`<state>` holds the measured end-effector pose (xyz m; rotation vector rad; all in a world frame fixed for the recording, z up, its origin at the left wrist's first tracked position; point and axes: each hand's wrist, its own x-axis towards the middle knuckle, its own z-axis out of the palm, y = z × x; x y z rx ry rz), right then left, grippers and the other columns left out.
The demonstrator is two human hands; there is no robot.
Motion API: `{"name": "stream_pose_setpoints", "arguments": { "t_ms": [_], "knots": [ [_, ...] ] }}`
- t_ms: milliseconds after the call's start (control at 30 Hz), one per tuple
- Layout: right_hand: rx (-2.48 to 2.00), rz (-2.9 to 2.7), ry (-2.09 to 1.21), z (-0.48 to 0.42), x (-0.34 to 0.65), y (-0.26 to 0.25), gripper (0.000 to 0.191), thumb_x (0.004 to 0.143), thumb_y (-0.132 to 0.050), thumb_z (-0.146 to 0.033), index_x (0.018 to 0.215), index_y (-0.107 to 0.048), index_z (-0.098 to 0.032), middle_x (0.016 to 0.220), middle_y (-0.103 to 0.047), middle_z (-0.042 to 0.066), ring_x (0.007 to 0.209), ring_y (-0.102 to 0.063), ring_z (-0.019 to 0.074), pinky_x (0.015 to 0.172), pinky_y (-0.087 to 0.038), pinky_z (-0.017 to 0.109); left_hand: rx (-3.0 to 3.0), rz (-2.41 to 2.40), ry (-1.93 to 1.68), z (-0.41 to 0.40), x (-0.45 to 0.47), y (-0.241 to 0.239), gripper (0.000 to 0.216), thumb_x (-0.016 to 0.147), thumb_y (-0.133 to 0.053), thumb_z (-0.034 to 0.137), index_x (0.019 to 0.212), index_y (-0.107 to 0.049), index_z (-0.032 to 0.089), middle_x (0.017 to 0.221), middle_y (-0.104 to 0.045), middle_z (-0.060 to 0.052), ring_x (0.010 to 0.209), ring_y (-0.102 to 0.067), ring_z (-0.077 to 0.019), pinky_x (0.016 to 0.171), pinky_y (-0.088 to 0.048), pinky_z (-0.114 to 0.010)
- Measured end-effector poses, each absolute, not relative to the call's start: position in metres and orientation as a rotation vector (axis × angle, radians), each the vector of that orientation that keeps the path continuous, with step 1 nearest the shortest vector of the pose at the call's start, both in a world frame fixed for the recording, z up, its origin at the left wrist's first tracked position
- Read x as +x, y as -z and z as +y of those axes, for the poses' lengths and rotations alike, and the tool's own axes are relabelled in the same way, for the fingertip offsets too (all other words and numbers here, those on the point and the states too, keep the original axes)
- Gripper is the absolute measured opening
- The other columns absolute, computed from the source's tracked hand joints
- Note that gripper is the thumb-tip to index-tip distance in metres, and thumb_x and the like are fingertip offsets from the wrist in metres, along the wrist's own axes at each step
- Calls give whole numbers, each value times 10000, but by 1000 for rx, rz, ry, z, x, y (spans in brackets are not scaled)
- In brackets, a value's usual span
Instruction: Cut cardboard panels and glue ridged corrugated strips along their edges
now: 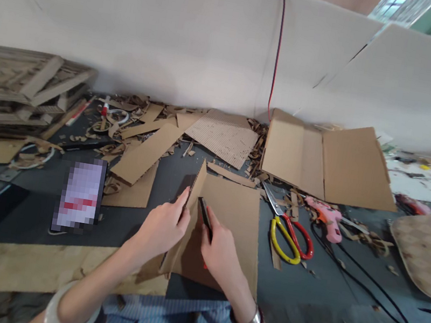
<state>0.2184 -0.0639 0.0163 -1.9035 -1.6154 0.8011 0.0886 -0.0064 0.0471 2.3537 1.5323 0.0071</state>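
Note:
A brown cardboard sheet [236, 208] lies in front of me, its left strip folded up along a crease. My left hand [164, 227] is closed on that raised strip, with the fingers along its outer side. In my right hand [220, 247] is a slim black tool [204, 215], gripped like a pen. Its tip rests at or close to the inside of the fold; I cannot make out its exact kind. A small red bit shows below the palm. Right of the sheet lie scissors [286, 233] with one yellow and one red handle.
A pink glue gun [327, 217] with a black cable lies to the right, near a patterned cushion-like item [426, 252]. Folded cardboard [361, 168] leans against the white partition [158, 32]. Cardboard scraps [146, 156], a phone-like device [79, 194] and a cardboard frame structure [19, 81] stand left.

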Motion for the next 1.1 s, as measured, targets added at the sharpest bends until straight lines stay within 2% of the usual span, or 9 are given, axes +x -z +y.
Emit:
{"name": "stream_pose_setpoints", "arguments": {
  "t_ms": [133, 400, 667, 1100],
  "knots": [
    [-1976, -1660, -772, -60, 218, -25, 415, 851, -332, -143, 1251, -432, -97, 1033, -627, 147, 967, -590, 213, 811, -442, 310, 2328, 1489, -45, -7, 92, -46, 479, 899, -218, 253, 1346, -259, 88, 768, -689, -128, 673, -643, -249, 556, -409, -295],
    [-2155, -1716, -728, -52, 207, -40, 416, 817, -356, -109, 1223, -428, -55, 853, -652, 154, 796, -635, 246, 677, -453, 320, 2350, 1449, -18, -7, 94, -47, 503, 906, -193, 229, 1383, -111, 95, 682, -687, -109, 595, -635, -239, 520, -404, -291],
    [-2237, -1794, -738, -51, 201, -40, 460, 805, -366, -102, 1260, -374, -34, 857, -644, 162, 782, -633, 255, 636, -462, 323, 2397, 1430, 15, -6, 96, -47, 510, 898, -187, 209, 1381, -106, 67, 645, -678, -105, 576, -629, -247, 534, -415, -313],
    [-2268, -1809, -806, -51, 193, -51, 443, 807, -365, -79, 1244, -378, -10, 892, -646, 180, 827, -631, 259, 670, -477, 332, 2414, 1424, 13, -4, 96, -45, 511, 895, -192, 210, 1379, -115, 65, 708, -688, -126, 609, -637, -253, 553, -424, -315]
  ]
}}
